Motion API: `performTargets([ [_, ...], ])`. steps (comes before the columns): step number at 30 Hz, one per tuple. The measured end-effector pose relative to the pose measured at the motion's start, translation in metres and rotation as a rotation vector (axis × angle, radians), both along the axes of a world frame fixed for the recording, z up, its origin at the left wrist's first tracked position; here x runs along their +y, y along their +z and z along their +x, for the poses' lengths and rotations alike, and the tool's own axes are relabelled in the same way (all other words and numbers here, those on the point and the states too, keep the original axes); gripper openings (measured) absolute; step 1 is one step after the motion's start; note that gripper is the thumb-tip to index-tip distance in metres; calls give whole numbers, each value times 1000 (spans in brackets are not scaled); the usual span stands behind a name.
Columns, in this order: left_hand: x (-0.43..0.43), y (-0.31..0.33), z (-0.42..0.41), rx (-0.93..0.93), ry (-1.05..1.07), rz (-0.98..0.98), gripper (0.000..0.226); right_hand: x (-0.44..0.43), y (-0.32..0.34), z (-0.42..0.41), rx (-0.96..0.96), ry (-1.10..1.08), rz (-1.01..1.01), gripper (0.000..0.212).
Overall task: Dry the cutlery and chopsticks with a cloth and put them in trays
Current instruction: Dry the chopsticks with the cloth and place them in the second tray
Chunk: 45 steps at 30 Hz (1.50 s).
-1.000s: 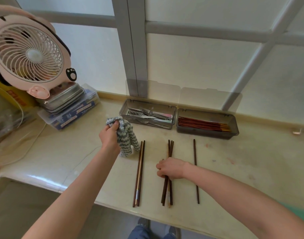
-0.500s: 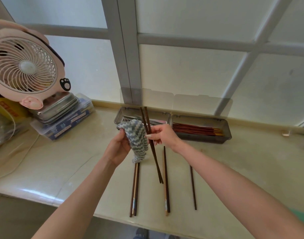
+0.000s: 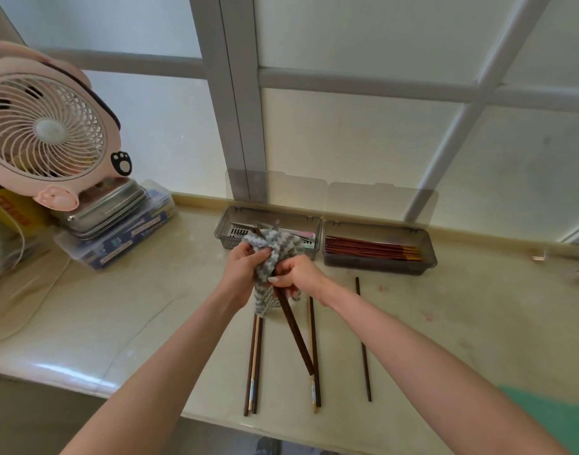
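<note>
A: Hands, quick.

B: Left hand has its fingers curled tight around the gray zigzag cloth, right at the front edge of the cutlery tray. Right hand sits just nearer than the tray front and pinches the held chopsticks below the cloth.

A: Where's that pair?

B: In the air and slanted. The cloth is bunched around its upper part, and the tips poke out over the cutlery tray. The lower ends point away from the tray, toward the person.

A: Other chopsticks?

B: All on the counter, nearer than the cutlery tray. There's a left pair and a middle pair. A single chopstick lies further right. In view the held pair crosses the middle pair.

A: Trays?

B: The cutlery tray holds metal cutlery, partly hidden by the cloth. The chopstick tray touches its right end and holds reddish chopsticks.

A: Anything else?

B: A pink fan well left of the cutlery tray, sitting on a metal tin.
</note>
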State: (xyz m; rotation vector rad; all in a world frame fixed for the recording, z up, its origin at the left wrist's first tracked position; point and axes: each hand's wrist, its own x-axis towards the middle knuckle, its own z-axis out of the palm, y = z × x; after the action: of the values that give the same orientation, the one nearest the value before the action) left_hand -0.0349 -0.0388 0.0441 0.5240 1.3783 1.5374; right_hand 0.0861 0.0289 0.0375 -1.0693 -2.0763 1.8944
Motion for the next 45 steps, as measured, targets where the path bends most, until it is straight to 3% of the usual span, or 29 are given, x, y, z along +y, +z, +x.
performTargets([
  [7, 5, -1, -4, 82, 33, -16, 8, -8, -8, 7, 116, 7, -181, 13],
  [12, 13, -1, -4, 207, 83, -127, 27, -17, -15, 11, 192, 16, -282, 17],
  [15, 13, -3, -6, 224, 79, -150, 29, -16, -16, 12, 162, -14, -235, 21],
  [19, 8, -9, -2, 106, 85, -82, 18, -12, -20, 16, 74, -38, -127, 17],
  [22, 6, -10, -6, 66, 110, -70, 10, -18, -22, 20, 99, -18, -142, 11],
  [25, 6, -8, -13, 1, 177, -82, 10, -23, -19, 22, 158, 87, -214, 19],
  [28, 6, -6, -11, -30, 217, -77, 11, -23, -13, 17, 120, 100, -159, 24],
  [38, 3, 3, -10, 103, 113, -55, 20, -19, -12, 1, 42, -17, 45, 20],
  [45, -4, -3, 5, 119, -19, 10, 20, -18, 0, -11, 134, -162, -37, 21],
])
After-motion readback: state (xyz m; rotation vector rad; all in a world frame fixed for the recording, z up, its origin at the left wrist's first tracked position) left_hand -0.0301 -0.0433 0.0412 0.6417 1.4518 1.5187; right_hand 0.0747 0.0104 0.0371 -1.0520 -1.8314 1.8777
